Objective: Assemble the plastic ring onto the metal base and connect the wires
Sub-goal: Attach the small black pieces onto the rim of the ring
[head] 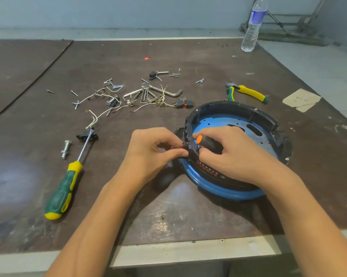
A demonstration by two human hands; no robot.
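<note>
A black plastic ring [236, 108] sits on the round blue metal base [214, 182] at the right of the table. My left hand [154, 150] pinches the ring's left wall from outside. My right hand [228, 150] reaches inside the ring and grips a small black part with an orange button [199, 139] against the same wall. Loose white wires with terminals [100, 112] lie on the table to the left of the ring.
A green and yellow screwdriver [66, 184] lies at the left beside a bolt [65, 148] and a black socket [86, 135]. Several screws and hex keys [148, 94] are scattered behind. Pliers [248, 92] and a water bottle [252, 27] are at the far right.
</note>
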